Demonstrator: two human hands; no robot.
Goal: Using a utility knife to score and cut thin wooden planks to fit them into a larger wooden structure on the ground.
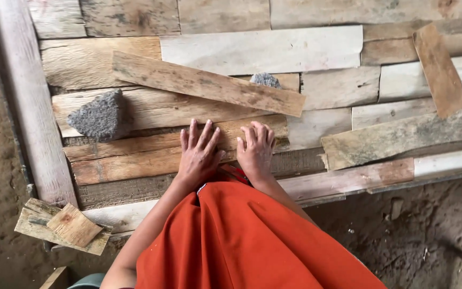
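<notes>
Both hands laid flat, side by side, on a brown plank near the lower edge of a patchwork surface of wooden boards. Left hand pressed palm down, fingers spread and extended, gripping nothing. Right hand just beside it, fingers loosely bent with tips resting on the wood, likewise closed on nothing. Long axis of the plank close to left-right across the view, tilted slightly upward toward the right, one end near the pale frame beam at left, the other end reaching past the right hand. Just above the fingertips, a loose longer board lying diagonally over the others, high end at left, low end at right, well clear of the hands but crossing the space beyond them. A rough grey stone sitting on the boards to the left of the hands, near the plank's upper edge; a smaller grey stone peeking out behind the diagonal board. Farther right, a weathered greenish board and a short brown offcut set at an angle. Small wood scraps stacked on bare dirt at lower left. Orange garment filling the foreground.
</notes>
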